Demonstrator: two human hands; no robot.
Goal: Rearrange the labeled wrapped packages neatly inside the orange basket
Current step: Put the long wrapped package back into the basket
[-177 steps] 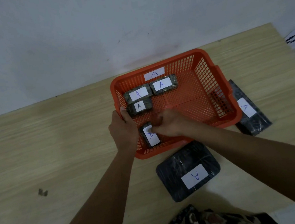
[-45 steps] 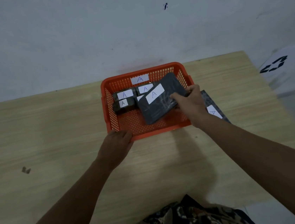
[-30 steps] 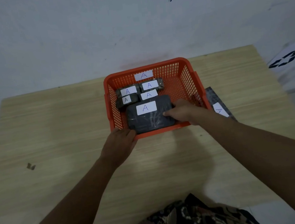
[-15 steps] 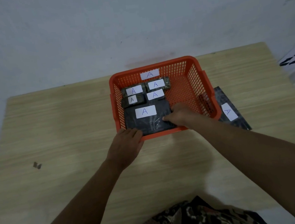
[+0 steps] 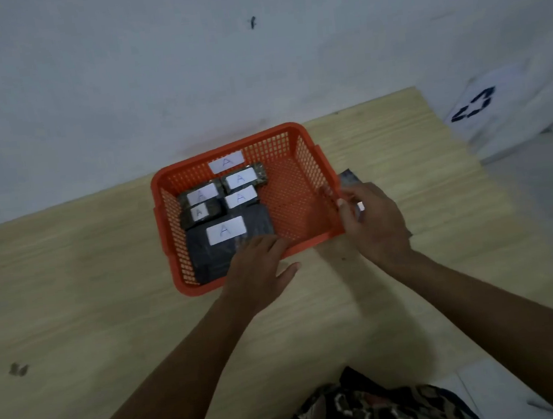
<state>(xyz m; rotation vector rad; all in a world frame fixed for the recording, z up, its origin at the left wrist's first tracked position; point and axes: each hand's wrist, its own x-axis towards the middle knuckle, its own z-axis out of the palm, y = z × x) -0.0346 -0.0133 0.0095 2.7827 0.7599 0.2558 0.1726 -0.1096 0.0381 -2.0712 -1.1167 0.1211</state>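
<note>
The orange basket stands on the wooden table, with an "A" label on its far wall. Several small wrapped packages labelled "A" sit side by side in its far-left part. A large dark package with an "A" label lies flat in the near-left corner. My left hand rests on the near rim, fingers spread, fingertips touching that large package. My right hand is outside the basket's right wall, over another dark package lying on the table. That package is mostly hidden, and the hand's grip is blurred.
The table's right edge is close beyond my right hand. A white bag with a recycling symbol lies past it. A small dark scrap sits at the table's near left. The wall is right behind the basket.
My right hand set the large package flat into the basket's near-left corner, let go, and moved right, out of the basket, to the package on the table. My left hand shifted onto the near rim.
</note>
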